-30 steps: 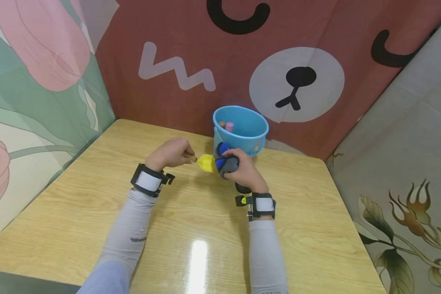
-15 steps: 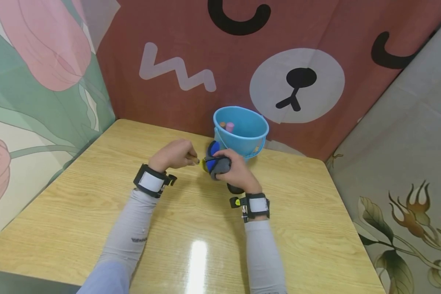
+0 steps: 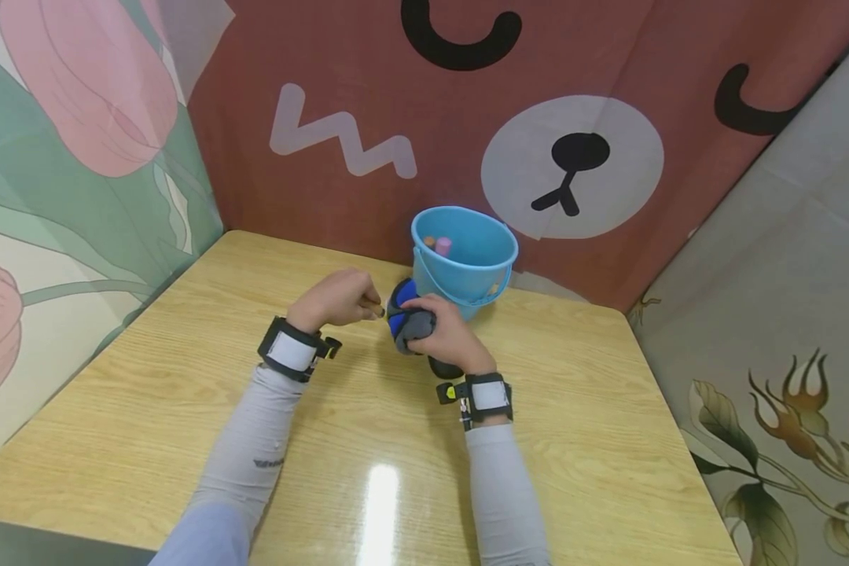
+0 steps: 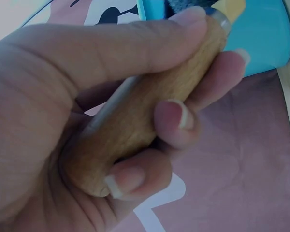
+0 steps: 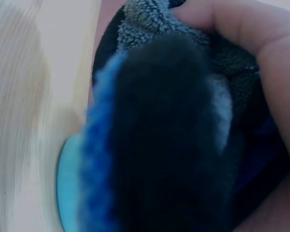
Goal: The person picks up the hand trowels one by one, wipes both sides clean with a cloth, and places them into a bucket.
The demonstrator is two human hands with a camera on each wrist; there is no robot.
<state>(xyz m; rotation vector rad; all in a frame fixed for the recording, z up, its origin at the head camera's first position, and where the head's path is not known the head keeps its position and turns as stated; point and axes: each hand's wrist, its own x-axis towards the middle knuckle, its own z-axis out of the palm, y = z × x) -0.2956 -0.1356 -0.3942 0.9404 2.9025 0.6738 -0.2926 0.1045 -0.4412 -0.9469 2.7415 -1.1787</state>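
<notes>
My left hand (image 3: 336, 299) grips the wooden handle of a small toy shovel (image 4: 150, 101), thumb along the top and fingers curled underneath. At the handle's far end a metal collar and a bit of yellow show in the left wrist view. My right hand (image 3: 454, 336) holds a bunched, fuzzy grey and blue cloth (image 3: 414, 328) with black edging, which covers most of the yellow blade. The two hands are close together above the table, the cloth right at the left fingertips. One black flap of cloth hangs below the right palm and fills much of the right wrist view.
A light blue bucket (image 3: 460, 275) stands behind the right hand near the back edge of the wooden table (image 3: 339, 487). Inside it are a pink cylinder (image 3: 442, 247) and a brownish piece (image 3: 429, 241). Printed fabric walls enclose the table's back and sides.
My right hand has moved left with the cloth, along the yellow blade towards the handle, and the blade has gone out of sight under it. The left hand has hardly moved.
</notes>
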